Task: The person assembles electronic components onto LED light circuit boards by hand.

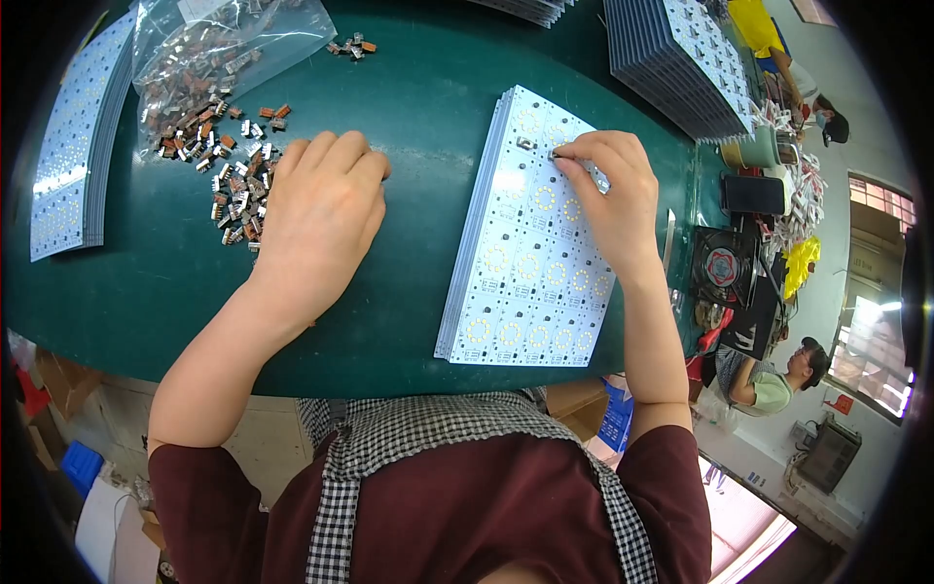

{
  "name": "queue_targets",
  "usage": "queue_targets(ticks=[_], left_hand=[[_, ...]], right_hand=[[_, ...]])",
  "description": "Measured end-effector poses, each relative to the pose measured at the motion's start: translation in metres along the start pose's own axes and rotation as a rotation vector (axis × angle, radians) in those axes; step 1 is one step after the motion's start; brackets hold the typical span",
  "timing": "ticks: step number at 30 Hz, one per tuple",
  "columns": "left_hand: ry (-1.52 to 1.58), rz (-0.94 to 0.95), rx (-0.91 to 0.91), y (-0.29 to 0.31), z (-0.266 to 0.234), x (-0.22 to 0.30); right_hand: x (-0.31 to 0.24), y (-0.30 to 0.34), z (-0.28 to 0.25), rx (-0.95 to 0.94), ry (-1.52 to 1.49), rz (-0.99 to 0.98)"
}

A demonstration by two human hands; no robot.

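Observation:
My left hand [329, 195] hangs with curled fingers at the right side of a loose heap of small switch-like electronic parts [229, 209], metal-cased with brown or orange bases. Its fingertips are hidden, so whatever they hold cannot be made out. On the right, a stack of white circuit board panels [525, 234] lies on the table, with rings of yellowish LEDs on the top one. My right hand [611, 190] pinches a tiny dark electronic part [556, 154] between thumb and forefinger, just over the panel's upper area. Beside it, a dark-and-silver part [525, 145] sits on the panel.
A clear plastic bag [229, 49] of the same parts lies at the far left, near another panel stack [80, 146]. Taller panel stacks [681, 68] stand at the far right. A metal strip [669, 238] and a small fan [722, 266] are along the right edge. Two other people are beyond.

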State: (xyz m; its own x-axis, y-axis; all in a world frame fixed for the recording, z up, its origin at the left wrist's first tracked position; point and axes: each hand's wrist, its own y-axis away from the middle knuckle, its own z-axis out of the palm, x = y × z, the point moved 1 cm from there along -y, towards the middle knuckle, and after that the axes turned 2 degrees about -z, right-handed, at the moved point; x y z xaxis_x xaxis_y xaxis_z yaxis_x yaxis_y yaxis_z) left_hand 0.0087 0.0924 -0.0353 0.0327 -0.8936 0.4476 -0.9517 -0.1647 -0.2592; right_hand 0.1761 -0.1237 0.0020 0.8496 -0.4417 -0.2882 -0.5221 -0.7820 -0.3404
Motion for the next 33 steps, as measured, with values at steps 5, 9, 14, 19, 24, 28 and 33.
queue_targets(ticks=[5,9,14,19,24,28,33], left_hand=[[0.103,0.026,0.044,-0.002,-0.001,0.007],[0.237,0.080,0.059,-0.003,0.000,0.010],[0.485,0.053,0.050,0.002,0.003,0.015],[0.650,0.005,0.022,0.003,-0.001,0.019],[0.515,0.297,0.130,0.006,-0.001,0.023],[0.600,0.284,0.142,0.007,0.000,0.025],[1.038,-0.041,-0.145,0.012,0.002,0.031]], right_hand=[[0.002,0.006,0.008,0.033,-0.081,0.091],[0.001,0.007,0.005,0.041,-0.049,0.112],[-0.014,-0.007,-0.002,-0.011,-0.078,0.137],[-0.045,-0.006,-0.001,-0.097,-0.525,0.145],[-0.071,0.005,0.009,-0.289,-1.001,0.379],[-0.069,0.005,0.006,-0.217,-0.682,-0.108],[-0.080,0.024,0.009,-0.020,-0.440,-0.324]])
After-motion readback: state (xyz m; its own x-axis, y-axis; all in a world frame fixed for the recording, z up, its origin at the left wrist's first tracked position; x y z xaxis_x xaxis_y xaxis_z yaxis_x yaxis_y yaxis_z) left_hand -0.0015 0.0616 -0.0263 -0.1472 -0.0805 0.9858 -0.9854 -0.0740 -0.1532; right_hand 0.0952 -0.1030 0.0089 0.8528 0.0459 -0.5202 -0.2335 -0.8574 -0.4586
